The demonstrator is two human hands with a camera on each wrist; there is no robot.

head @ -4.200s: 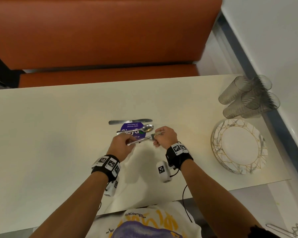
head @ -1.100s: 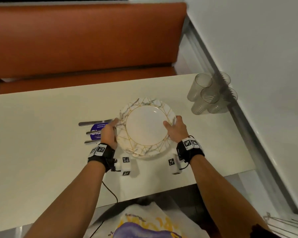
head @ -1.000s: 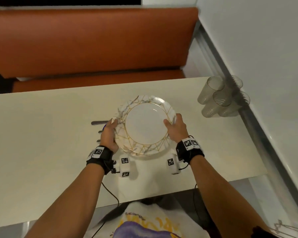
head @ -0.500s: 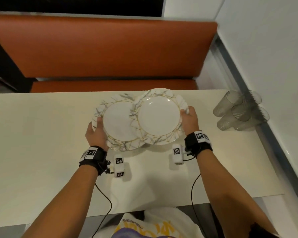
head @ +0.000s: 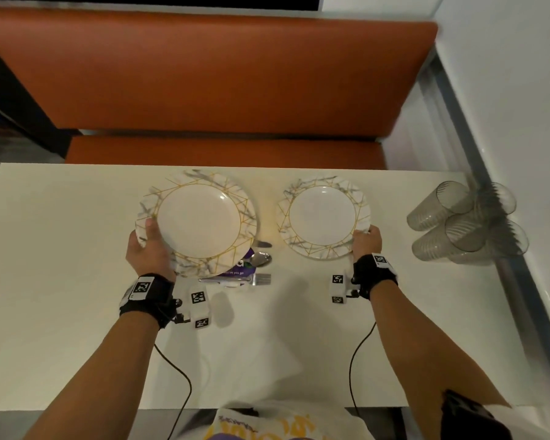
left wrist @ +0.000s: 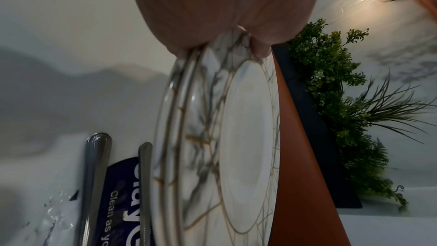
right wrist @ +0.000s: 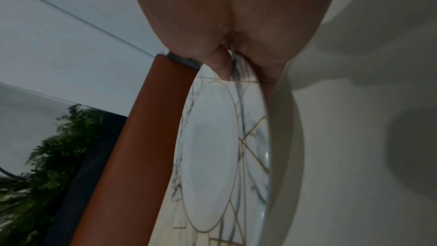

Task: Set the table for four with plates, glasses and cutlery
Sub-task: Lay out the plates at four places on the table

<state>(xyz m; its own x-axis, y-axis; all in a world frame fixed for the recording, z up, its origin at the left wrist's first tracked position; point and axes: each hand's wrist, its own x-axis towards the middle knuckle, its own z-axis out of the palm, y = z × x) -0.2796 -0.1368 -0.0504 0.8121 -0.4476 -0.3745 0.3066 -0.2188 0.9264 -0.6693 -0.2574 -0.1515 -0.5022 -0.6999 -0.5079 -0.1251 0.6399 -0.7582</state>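
My left hand (head: pixel 146 246) grips the near-left rim of a stack of white marbled plates (head: pixel 197 222) with gold lines, held above the table (head: pixel 61 281); the left wrist view shows the stacked plate rims (left wrist: pixel 189 137) edge-on under my thumb. My right hand (head: pixel 365 241) holds a single matching plate (head: pixel 323 217) by its near-right rim, thumb on top, low over the table's far right part. A knife tip (head: pixel 262 244), a spoon (head: pixel 260 258) and a fork (head: pixel 235 280) lie on a purple sticker (head: pixel 238 271), partly hidden by the stack.
Several clear ribbed glasses (head: pixel 464 219) stand clustered at the table's right end against the white wall (head: pixel 521 90). An orange bench seat (head: pixel 204 74) runs along the far side. Green plants (left wrist: pixel 343 100) show behind the bench in the wrist views.
The plates have been split: my right hand carried one plate to the right and farther out, while my left hand moved the remaining stack left. The cutlery reappeared beneath them.
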